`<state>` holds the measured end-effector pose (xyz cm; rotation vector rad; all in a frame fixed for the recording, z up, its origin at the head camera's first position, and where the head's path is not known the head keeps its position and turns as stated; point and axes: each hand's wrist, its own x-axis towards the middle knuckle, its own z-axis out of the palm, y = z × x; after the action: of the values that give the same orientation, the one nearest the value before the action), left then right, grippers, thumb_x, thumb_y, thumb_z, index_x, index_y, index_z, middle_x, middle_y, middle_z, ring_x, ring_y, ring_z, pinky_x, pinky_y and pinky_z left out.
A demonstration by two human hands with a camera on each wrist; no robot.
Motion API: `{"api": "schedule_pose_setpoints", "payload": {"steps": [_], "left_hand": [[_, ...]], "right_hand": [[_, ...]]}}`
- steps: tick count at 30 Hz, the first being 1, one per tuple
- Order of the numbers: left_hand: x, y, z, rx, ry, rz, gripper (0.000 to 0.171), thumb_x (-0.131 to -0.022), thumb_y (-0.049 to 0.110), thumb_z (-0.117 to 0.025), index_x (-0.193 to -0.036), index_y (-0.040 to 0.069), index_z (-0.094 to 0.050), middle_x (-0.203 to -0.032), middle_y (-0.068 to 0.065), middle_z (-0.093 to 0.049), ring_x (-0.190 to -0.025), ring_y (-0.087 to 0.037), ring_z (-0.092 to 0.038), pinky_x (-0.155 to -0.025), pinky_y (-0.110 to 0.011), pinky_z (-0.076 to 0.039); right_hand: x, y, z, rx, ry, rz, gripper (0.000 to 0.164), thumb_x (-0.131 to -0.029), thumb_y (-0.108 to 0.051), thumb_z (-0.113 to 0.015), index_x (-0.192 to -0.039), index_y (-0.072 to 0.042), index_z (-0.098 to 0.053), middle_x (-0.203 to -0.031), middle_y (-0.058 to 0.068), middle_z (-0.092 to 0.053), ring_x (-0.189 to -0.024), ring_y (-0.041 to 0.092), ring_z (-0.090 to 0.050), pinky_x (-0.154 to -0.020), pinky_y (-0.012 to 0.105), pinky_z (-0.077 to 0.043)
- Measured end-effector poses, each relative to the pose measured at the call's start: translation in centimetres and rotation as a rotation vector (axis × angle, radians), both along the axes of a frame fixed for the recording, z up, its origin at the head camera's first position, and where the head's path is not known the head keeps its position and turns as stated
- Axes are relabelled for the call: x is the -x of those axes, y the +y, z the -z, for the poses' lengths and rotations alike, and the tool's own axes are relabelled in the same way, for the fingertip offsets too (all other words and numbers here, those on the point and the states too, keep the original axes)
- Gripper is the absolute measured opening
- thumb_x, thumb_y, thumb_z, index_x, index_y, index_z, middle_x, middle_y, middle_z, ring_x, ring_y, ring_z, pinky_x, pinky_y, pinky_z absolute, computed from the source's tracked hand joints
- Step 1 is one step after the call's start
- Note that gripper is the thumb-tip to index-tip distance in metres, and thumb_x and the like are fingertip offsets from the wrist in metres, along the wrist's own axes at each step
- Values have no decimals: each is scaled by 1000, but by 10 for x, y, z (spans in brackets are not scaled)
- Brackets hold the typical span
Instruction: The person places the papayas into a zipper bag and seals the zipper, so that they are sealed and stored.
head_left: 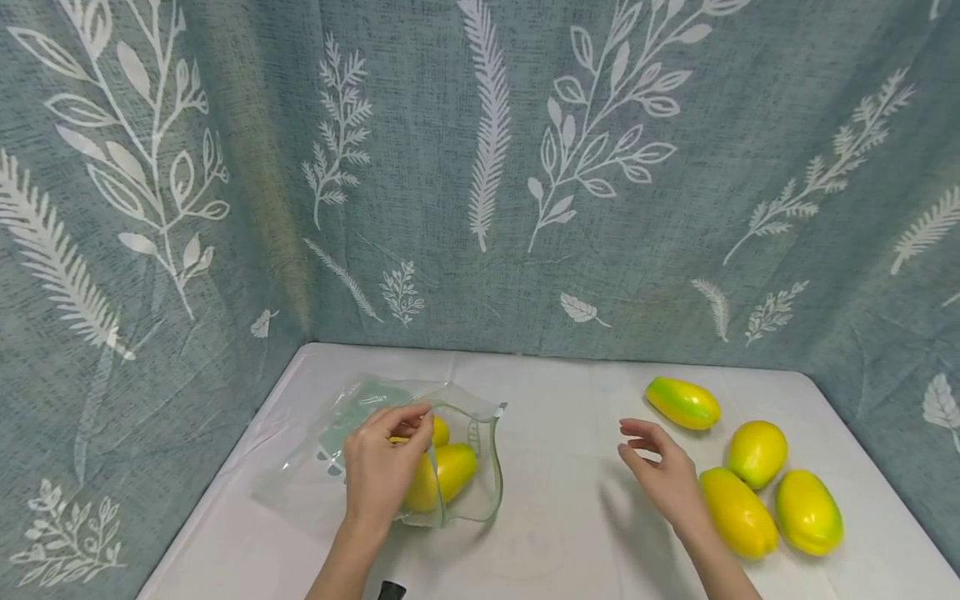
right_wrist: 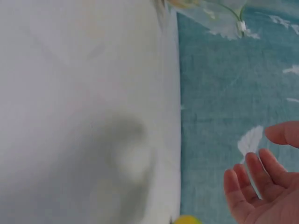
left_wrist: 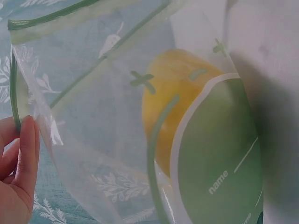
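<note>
My left hand (head_left: 384, 462) pinches the rim of a clear zip bag (head_left: 486, 492) with a green zip edge, its mouth held apart and facing right. Inside the bag lie yellow mango-like fruits (head_left: 456, 468), at least two, the rear one partly hidden by my fingers. The left wrist view shows one yellow fruit (left_wrist: 161, 100) through the plastic, behind the printed green label (left_wrist: 219, 154). Above the table, between the bag and the loose fruits, my right hand (head_left: 663, 473) holds nothing, its fingers loosely bent and thumb apart.
On the table's right side lie several loose yellow-green fruits: one farther back (head_left: 682, 403), others (head_left: 757, 454) grouped beside my right forearm. A small black object (head_left: 392, 591) shows at the front edge. Patterned teal cloth (head_left: 517, 167) hangs behind and beside the white table (head_left: 555, 500).
</note>
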<state>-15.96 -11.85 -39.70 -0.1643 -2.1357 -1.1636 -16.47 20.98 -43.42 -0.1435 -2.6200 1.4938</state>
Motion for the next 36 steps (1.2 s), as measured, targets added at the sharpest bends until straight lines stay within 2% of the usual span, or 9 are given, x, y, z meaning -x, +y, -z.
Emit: {"api": "schedule_pose_setpoints", "payload": {"steps": [4, 6, 10, 13, 16, 23, 27, 33, 36], "left_hand": [[0, -1, 1, -11, -10, 5, 3, -79, 3, -78, -82, 3, -77, -72, 1, -69, -60, -10, -63, -55, -12, -51], [0, -1, 1, -14, -14, 8, 3, -80, 6, -78, -81, 3, -77, -72, 2, -69, -59, -9, -62, -54, -13, -51], [0, -1, 1, -18, -27, 11, 4, -80, 7, -79, -80, 4, -77, -69, 4, -68, -57, -8, -61, -51, -14, -50], [0, -1, 1, -21, -36, 15, 6, -80, 8, -80, -80, 4, -76, -67, 4, -67, -55, -8, -60, -49, -14, -49], [0, -1, 1, -30, -42, 21, 7, -80, 10, -80, -80, 3, -77, -67, 3, -67, -55, -8, -60, -48, -14, -49], [0, -1, 2, -69, -73, 24, 9, -80, 12, -80, -82, 4, -77, -68, 4, -68, -55, -7, -61, -48, -16, -50], [0, -2, 3, -78, -69, 32, 10, -81, 13, -80, -82, 3, -77, -67, 4, -68, -54, -6, -61, -47, -16, -49], [0, -1, 4, -93, -75, 43, 5, -81, 8, -78, -82, 3, -77, -67, 4, -68, -53, -5, -61, -47, -16, -50], [0, 0, 4, -114, -92, 49, 5, -81, 7, -78, -83, 3, -77, -68, 2, -68, -54, -6, -61, -49, -16, -51]], "right_hand": [[-7, 13, -3, -6, 0, 17, 40, -95, -20, -64, -132, -7, -56, -129, 12, -60, -113, 24, -55, -84, 10, -45], [-12, 20, -5, -22, -1, 29, 42, -95, -22, -64, -133, -7, -55, -131, 13, -58, -114, 26, -55, -84, 10, -45], [-21, 33, -10, -93, -5, 69, 46, -94, -27, -65, -134, -7, -53, -133, 13, -56, -116, 27, -54, -92, 28, -51], [-29, 45, -11, -168, 1, 109, 51, -93, -30, -67, -135, -5, -51, -134, 15, -54, -116, 29, -53, -95, 45, -49], [-37, 57, -10, -227, 10, 156, 55, -91, -27, -69, -135, -1, -49, -133, 19, -51, -115, 34, -52, -95, 52, -47], [-51, 76, -10, -329, -82, 257, 63, -87, -23, -73, -137, 2, -44, -128, 26, -47, -112, 40, -48, -94, 56, -45], [-57, 84, -7, -373, -115, 260, 66, -88, -28, -72, -138, 3, -42, -126, 28, -45, -112, 41, -45, -91, 56, -43], [-64, 97, 1, -452, -73, 228, 69, -87, -30, -72, -134, 10, -42, -125, 34, -44, -110, 46, -44, -89, 59, -40], [-64, 102, 4, -481, -83, 199, 74, -85, -31, -74, -133, 13, -40, -125, 37, -43, -111, 49, -43, -90, 61, -39]]}}
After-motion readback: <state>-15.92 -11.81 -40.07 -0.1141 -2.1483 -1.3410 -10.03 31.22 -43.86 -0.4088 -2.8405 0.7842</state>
